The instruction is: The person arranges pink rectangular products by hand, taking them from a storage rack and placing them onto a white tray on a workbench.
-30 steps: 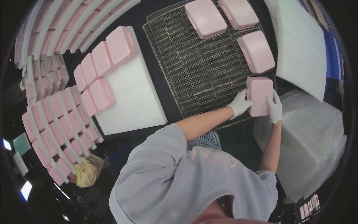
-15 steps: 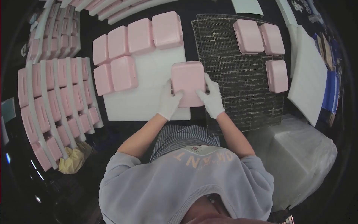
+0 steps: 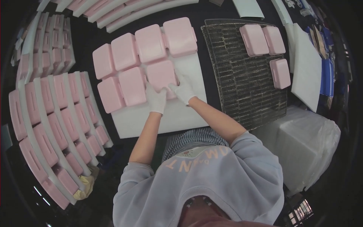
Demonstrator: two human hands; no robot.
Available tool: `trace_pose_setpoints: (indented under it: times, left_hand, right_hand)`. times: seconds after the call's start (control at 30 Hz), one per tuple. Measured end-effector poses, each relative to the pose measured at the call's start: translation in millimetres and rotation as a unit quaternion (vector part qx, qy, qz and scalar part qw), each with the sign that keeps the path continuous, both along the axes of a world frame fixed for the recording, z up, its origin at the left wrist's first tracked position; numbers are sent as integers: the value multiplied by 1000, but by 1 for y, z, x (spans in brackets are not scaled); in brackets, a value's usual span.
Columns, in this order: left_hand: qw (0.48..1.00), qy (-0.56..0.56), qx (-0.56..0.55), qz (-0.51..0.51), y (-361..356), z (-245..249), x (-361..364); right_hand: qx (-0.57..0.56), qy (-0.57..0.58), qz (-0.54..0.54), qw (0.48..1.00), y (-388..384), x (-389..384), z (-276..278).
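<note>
A pale pink box (image 3: 162, 75) with rounded corners is between my white-gloved hands, over the white foam sheet (image 3: 159, 122). My left hand (image 3: 156, 99) grips its near left corner, and my right hand (image 3: 183, 90) holds its right side, thumbs by the near edge. Whether the box rests fully on the foam is hard to tell. Left of it sits a matching pink box (image 3: 132, 86), with another pink box (image 3: 110, 94) beyond that. Behind them stands a row of several similar boxes, including one pink box (image 3: 151, 42) directly behind the held one.
A dark grid-like mat (image 3: 245, 94) on the right carries three pink boxes, one being the nearest box (image 3: 280, 73). Stacks of pink boxes between foam strips (image 3: 53, 121) stand at left. A plastic-wrapped block (image 3: 302, 147) is at lower right, below a leaning white panel (image 3: 307, 72).
My hands have carried the pink box leftward from the foam's right edge to the end of the front row. The camera view has shifted and turned somewhat.
</note>
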State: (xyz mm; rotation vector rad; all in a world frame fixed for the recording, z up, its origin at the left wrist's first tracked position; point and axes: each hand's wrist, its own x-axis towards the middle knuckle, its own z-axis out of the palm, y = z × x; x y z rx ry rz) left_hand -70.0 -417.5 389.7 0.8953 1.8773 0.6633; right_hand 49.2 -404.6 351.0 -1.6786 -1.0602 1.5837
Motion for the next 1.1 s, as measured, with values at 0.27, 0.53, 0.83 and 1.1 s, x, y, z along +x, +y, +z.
trace_pose_setpoints:
  times: [0.27, 0.53, 0.83, 1.1]
  left_hand:
    - [977, 149, 139, -58, -19, 10, 70]
    - [907, -246, -90, -330, -13, 9, 353]
    - [904, -354, -153, -187, -7, -24, 495]
    - [944, -276, 33, -179, -30, 35, 345]
  right_hand:
    - [-76, -51, 67, 994, 7, 113, 44]
    - [-143, -483, -205, 839, 5, 459, 71]
    - [-152, -297, -130, 934, -1, 513, 60]
    - [-76, -217, -61, 971, -38, 377, 121]
